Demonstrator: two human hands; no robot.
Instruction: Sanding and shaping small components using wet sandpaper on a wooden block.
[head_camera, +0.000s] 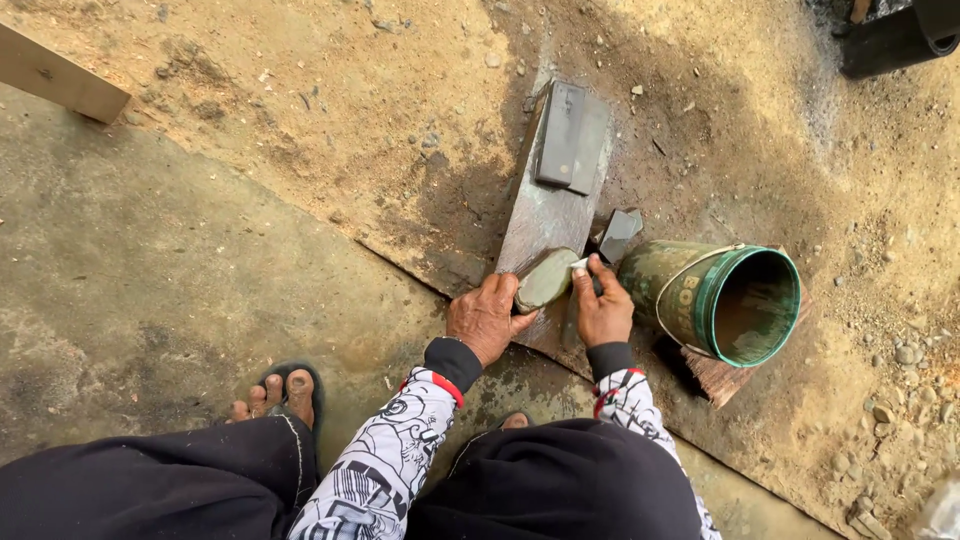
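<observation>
Two stones and green bucket flank wet plank.

Daylight, even and soft; exposure OK, no glare.

Diffuse outdoor light, no hard sun patches. Shadows soft-edged: a dark one under the green bucket and a faint one beside the grey block. Dark trousers lose detail, near-black. Focus sharp at ctr; pebbles crisp. Wide-angle bend at edges, e.g. wooden beam top left. Pale blurred object bottom right corner, out of focus.
</observation>
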